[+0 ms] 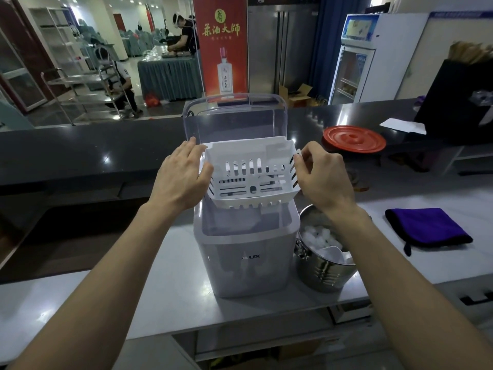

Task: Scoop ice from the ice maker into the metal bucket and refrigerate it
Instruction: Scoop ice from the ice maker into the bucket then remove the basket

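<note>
Basket (250, 172) is hanging above the open ice maker (245, 252) — left hand (181, 177) and right hand (324, 174) are gripping its two ends, fingers curled round the rims. Metal bucket (324, 276), standing at the maker's three o'clock, is already holding ice (320, 235) and a scoop (333, 253) — scooping is seemingly ending, with refrigerating still waiting.

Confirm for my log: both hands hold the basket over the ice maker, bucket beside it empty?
No: the head view shows ice in the bucket. The left hand and right hand do hold the basket over the ice maker.
</note>
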Action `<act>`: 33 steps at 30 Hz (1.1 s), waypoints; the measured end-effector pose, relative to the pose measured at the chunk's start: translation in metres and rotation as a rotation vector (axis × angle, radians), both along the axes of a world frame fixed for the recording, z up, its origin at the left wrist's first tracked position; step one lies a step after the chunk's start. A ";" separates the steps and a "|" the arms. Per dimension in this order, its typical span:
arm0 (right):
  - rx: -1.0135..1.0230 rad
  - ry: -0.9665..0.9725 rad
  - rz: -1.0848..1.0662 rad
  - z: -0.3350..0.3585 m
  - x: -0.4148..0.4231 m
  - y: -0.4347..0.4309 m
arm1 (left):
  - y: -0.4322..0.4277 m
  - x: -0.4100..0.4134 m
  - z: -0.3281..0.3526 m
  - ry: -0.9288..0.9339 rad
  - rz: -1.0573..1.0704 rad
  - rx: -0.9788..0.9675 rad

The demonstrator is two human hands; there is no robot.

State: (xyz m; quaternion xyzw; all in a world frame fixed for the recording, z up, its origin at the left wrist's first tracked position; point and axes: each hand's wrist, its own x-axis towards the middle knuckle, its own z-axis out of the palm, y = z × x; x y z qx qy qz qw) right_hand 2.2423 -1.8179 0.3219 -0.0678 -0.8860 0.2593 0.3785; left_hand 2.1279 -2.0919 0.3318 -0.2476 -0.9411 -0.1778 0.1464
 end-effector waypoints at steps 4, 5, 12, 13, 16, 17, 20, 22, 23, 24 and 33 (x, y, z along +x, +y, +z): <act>-0.011 -0.006 0.008 -0.001 -0.002 -0.003 | -0.002 -0.002 -0.002 0.005 0.005 0.005; -0.013 -0.008 0.009 -0.001 -0.002 -0.003 | -0.003 -0.002 -0.003 0.009 0.005 0.009; -0.025 -0.014 0.015 -0.004 -0.003 -0.006 | -0.006 -0.003 -0.004 0.036 -0.003 0.031; -0.026 -0.017 0.014 -0.005 -0.003 -0.007 | -0.006 -0.002 -0.004 0.038 -0.005 0.035; -0.030 -0.031 0.005 -0.006 -0.002 -0.007 | -0.006 -0.002 -0.005 0.041 -0.012 0.042; -0.033 -0.031 0.003 -0.006 -0.002 -0.007 | -0.006 -0.001 -0.005 0.040 -0.014 0.043; -0.039 -0.027 0.001 -0.006 -0.001 -0.006 | -0.006 -0.001 -0.005 0.043 -0.016 0.048; -0.043 -0.024 0.004 -0.006 0.000 -0.006 | -0.006 -0.001 -0.005 0.043 -0.018 0.050; -0.044 -0.024 0.005 -0.006 0.000 -0.006 | -0.005 -0.002 -0.006 0.041 -0.020 0.052; -0.046 -0.023 0.005 -0.006 0.000 -0.006 | -0.005 -0.002 -0.006 0.038 -0.021 0.053; -0.055 -0.019 0.004 -0.013 -0.002 -0.007 | -0.004 -0.007 -0.015 0.028 -0.020 0.053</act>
